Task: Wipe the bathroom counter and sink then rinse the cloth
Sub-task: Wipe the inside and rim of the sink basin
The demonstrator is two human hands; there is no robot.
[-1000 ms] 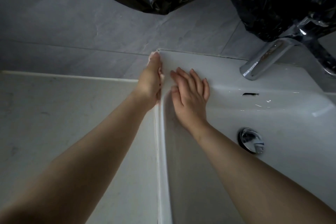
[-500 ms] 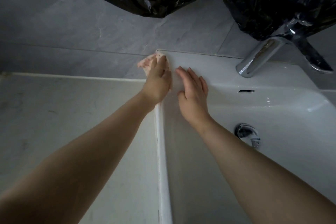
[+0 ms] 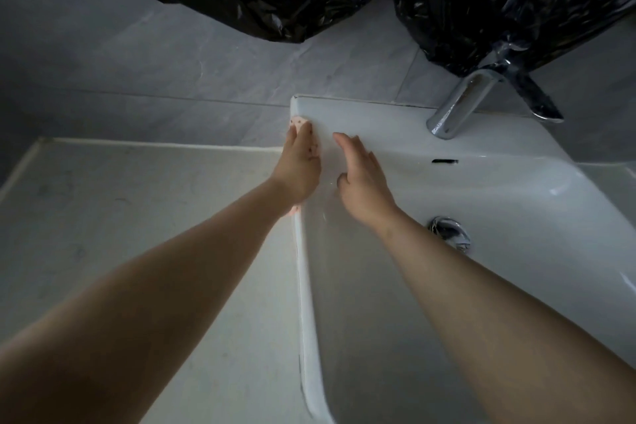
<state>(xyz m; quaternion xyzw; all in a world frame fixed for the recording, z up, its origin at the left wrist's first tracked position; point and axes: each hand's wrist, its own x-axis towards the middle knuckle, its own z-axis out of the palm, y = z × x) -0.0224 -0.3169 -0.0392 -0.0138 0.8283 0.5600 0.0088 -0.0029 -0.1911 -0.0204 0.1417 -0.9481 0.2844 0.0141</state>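
Your left hand [image 3: 299, 165] presses the pink cloth [image 3: 298, 121], fingers flat, onto the sink rim [image 3: 304, 286] at centre frame; your right hand [image 3: 364, 179] lies spread on the basin wall [image 3: 361, 286]. With nothing pinching it, the cloth could slide off that narrow rim onto the counter [image 3: 155, 200].

Both bare forearms are stretching forward and pointing a little inward, so the two wrists are near each other. The left hand [image 3: 298, 167] is turned partly on its side, its fingers [image 3: 303, 134] reaching forward and pressing on a cloth [image 3: 298, 120] under them. The right hand [image 3: 364, 189] is lying palm down just beside it, not touching it, with fingers straight and the thumb a little apart.
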